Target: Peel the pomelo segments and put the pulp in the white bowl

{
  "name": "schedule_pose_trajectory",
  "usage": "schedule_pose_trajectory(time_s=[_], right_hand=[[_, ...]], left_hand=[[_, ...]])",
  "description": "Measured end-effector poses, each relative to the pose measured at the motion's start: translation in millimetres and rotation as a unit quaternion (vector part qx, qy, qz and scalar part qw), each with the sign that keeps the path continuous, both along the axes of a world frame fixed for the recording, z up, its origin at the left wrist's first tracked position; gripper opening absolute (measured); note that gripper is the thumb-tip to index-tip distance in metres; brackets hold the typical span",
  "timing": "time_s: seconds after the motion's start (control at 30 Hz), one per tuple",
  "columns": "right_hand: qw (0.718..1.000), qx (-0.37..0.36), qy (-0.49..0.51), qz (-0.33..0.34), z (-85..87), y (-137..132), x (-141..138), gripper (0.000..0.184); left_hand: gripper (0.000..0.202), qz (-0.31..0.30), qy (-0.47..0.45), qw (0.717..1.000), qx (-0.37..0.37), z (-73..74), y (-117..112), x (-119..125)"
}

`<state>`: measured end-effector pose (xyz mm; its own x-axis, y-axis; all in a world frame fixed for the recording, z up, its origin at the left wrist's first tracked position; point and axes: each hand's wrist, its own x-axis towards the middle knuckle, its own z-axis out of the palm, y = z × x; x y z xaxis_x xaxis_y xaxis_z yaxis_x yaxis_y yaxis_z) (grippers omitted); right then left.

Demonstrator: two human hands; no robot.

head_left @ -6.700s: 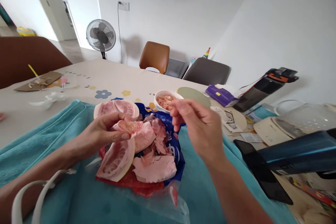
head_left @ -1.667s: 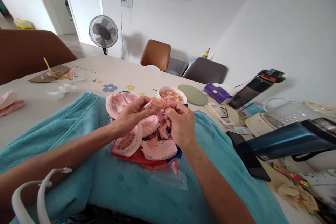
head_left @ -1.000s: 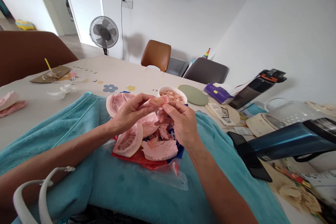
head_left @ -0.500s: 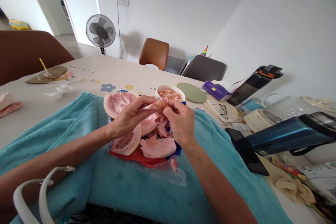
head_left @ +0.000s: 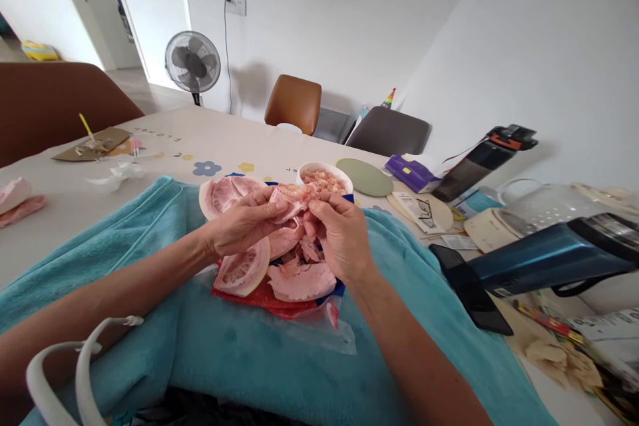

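My left hand (head_left: pixel 238 229) and my right hand (head_left: pixel 338 233) both grip one pink pomelo segment (head_left: pixel 291 198), fingers pinched on it from either side, held above a pile of pink pomelo peel (head_left: pixel 298 279). The pile lies on a red and blue plastic bag (head_left: pixel 279 303) spread over a teal towel (head_left: pixel 239 359). A hollow half of the peel (head_left: pixel 224 194) sits behind my left hand. Just past my fingers stands a white bowl (head_left: pixel 324 176) with picked pomelo flesh in it.
The towel covers the near table. Right of it lie a black phone (head_left: pixel 472 289), a dark blue bottle (head_left: pixel 549 263), glasses on paper (head_left: pixel 424 210), a green round mat (head_left: pixel 366 178) and a purple pack (head_left: pixel 413 174). More peel (head_left: pixel 17 196) lies far left. Chairs stand behind.
My right hand came back from the bowl and closed on the segment that my left hand holds. Since half a second ago the segment has been pulled wider open between my fingers.
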<state>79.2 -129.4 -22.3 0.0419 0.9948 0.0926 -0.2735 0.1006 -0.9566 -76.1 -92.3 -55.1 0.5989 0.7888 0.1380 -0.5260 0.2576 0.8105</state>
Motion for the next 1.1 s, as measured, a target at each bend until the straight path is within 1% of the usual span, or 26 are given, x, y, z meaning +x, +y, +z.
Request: schedule_pose_trajectory(time_s=[0.1,0.2,0.3,0.4,0.47,0.57,0.63,0.73,0.83,0.9,0.97,1.1], right_hand=[[0.999,-0.001,-0.006,0.035,0.3,2.5,4.4,0.017],[0.999,-0.004,-0.008,0.042,0.6,4.3,7.3,0.02],[0.999,-0.011,0.003,0.036,0.8,5.0,7.7,0.023],[0.999,-0.012,0.003,0.036,-0.4,5.4,6.9,0.022],[1.0,-0.004,-0.005,0.024,-2.3,5.4,5.7,0.016],[0.999,0.016,-0.044,-0.017,-5.8,4.5,2.4,0.006],[0.996,0.029,-0.074,-0.045,-8.2,3.6,0.1,0.005],[0.99,0.051,-0.108,-0.076,-11.1,2.8,-2.1,0.007],[0.987,0.056,-0.113,-0.102,-11.3,2.1,-3.0,0.007],[0.989,0.05,-0.104,-0.093,-9.3,0.8,-3.5,0.005],[0.992,0.047,-0.098,-0.071,-6.5,-1.3,-4.1,0.007],[0.995,0.047,-0.072,-0.042,-3.3,-4.6,-4.2,0.007]], left_hand=[[0.008,0.061,0.025,0.997,0.049,0.8,0.4,0.1],[0.009,0.098,0.053,0.988,0.104,1.3,-0.7,0.9],[0.011,0.103,0.062,0.986,0.117,1.6,-2.5,1.4],[0.011,0.098,0.058,0.986,0.119,1.7,-3.3,1.2],[0.01,0.107,0.067,0.982,0.137,1.1,-3.3,0.8],[0.012,0.125,0.1,0.973,0.166,-0.9,-3.6,0.6],[0.014,0.131,0.109,0.971,0.168,-2.3,-4.7,1.2],[0.013,0.123,0.097,0.977,0.146,-2.6,-7.2,2.7],[0.011,0.088,0.066,0.99,0.091,0.3,-8.4,3.3],[0.011,0.052,0.038,0.997,0.036,3.0,-7.6,2.6],[0.006,0.015,0.005,1.0,-0.016,5.0,-6.0,1.2],[0.006,-0.04,-0.034,0.994,-0.092,4.5,-3.9,-1.3]])
